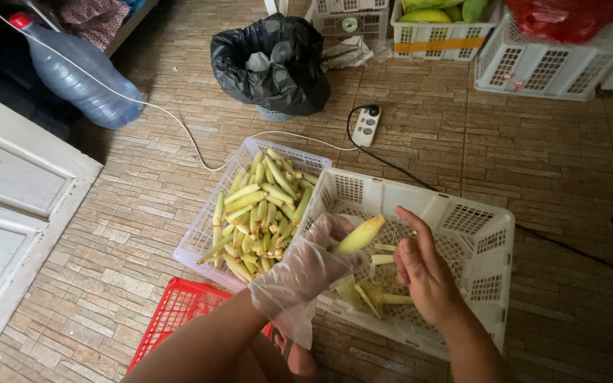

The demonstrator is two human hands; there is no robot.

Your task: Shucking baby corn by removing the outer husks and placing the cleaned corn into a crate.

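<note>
A pale yellow-green baby corn ear [360, 235] is pinched in the curled fingers of the gloved left hand [313, 266] at the frame's centre, while the bare right hand [423, 273] is held beside it with fingers loosely spread, gripping nothing. Both are held over a white crate [480, 241] scattered with husk scraps [370, 294]. A second white basket [200, 237], filled with more ears, is set to the left, with a red crate [175, 312] below it.
</note>
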